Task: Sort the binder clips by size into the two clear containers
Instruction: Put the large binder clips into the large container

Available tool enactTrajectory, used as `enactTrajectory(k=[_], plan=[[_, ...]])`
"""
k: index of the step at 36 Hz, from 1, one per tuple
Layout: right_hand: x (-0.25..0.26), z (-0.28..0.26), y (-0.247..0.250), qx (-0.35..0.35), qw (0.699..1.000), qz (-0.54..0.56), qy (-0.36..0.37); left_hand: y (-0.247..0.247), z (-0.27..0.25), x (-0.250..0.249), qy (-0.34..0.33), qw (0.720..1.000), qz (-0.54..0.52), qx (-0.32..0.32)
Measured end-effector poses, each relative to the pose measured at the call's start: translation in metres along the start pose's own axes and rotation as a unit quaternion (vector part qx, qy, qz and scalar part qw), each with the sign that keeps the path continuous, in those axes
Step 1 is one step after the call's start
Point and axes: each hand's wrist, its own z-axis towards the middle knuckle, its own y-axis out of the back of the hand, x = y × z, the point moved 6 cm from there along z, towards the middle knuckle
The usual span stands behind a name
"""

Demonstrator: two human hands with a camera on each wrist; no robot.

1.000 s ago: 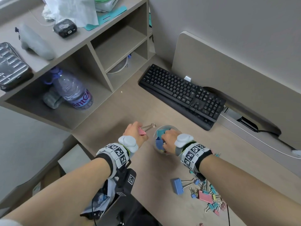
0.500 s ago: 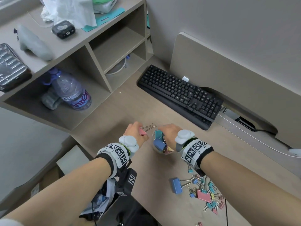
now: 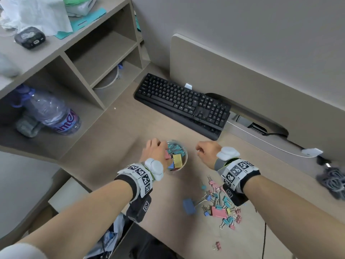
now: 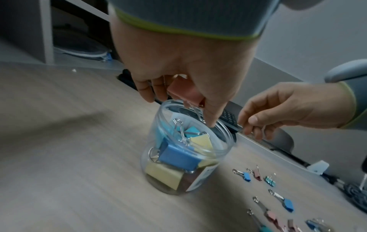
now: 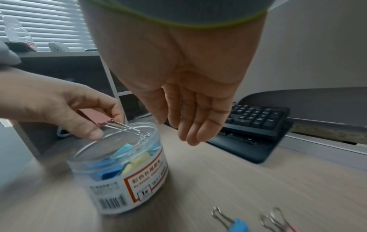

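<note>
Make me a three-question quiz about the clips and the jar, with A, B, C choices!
1. Where is the pink clip?
A. over the jar's mouth
B. on the keyboard
C. on the shelf

2. What colour is the big loose clip lying on the desk?
A. green
B. blue
C. black

3. What is the right hand doing?
A. holding the jar
B. pinching a clip
C. holding nothing

Answers: 1 A, the left hand holds it just above the jar. 2 B, it lies blue beside the small clips. 3 C, its fingers are straight and empty.
</note>
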Motion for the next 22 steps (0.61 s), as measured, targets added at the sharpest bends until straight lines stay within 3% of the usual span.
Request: enactTrajectory(k=[5,9,17,22], plan=[[-0.027,-0.022,-0.007,0.004,1.0,0.012,-0.026,-0.006,0.005,-0.013,-0.011,0.995,0.093,-0.045],[-0.042,-0.032,-0.012,0.009,0.999,0.011,-0.037,-0.016,0.007,-0.017,-0.007,0.99,0.137,-0.016],[-0.055,-0.047,-0.016,0.024,0.999,0.01,-0.045,-0.022,0.005,-0.013,-0.011,0.995,0.087,0.049],[-0.051,-0.061,-0.029,0.067,0.997,-0.012,-0.02,-0.023,-0.008,-0.015,0.005,0.998,0.057,0.024]])
